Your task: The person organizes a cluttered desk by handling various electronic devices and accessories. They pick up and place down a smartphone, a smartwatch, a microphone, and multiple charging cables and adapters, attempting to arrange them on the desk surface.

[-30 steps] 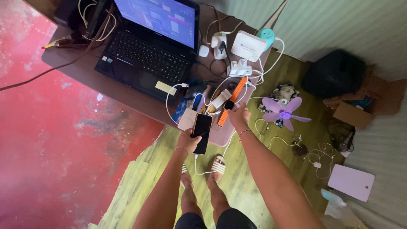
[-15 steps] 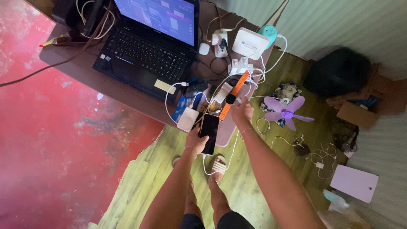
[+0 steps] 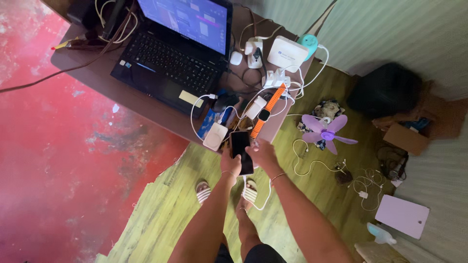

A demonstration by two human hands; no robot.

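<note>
**Both my hands on the dark phone at the table edge**

Head view: much of the table is buried under tangled white cables, so I cannot make out which cord runs to what. The laptop is cut off at the top edge, its screen only partly in view. My knees and one foot sit under my arms, and the lower edge of the phone is covered by my fingers.

My left hand is curled around the phone from its left side, fingers closed on its edge, gripping it. My right hand is half closed, fingers bent against the phone's right edge and touching it; whether it also pinches the white cable hanging below I cannot tell.

The phone is held screen-up at the near edge of the table, just beside the white power bank and below the orange-strapped watch. A purple fan lies on the green floor to the right.
</note>
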